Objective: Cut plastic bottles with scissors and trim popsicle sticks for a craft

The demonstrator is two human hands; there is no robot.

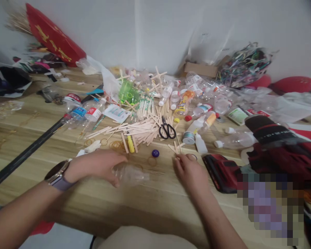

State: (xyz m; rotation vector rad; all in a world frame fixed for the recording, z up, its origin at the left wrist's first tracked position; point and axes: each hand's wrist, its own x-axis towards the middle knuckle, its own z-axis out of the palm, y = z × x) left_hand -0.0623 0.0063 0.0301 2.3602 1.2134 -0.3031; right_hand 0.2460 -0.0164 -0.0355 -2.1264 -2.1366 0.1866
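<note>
Gold characters (53, 44) on red object (67, 43), bottle labels (93, 114) printed, none legible

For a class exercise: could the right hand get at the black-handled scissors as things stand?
Probably yes: the black-handled scissors lie just beyond the right hand, on top of loose craft sticks, with only low crossed sticks between.

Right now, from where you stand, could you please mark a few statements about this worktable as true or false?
1. The left hand is at a clear plastic bottle. True.
2. The watch is on the right wrist. False: it is on the left one.
3. The black-handled scissors are in the right hand. False: they lie by the wooden sticks, with neither hand on them.
4. The purple-blue cap is outside both hands. True.
5. The red power tool is at the left. False: it is at the right.
</note>
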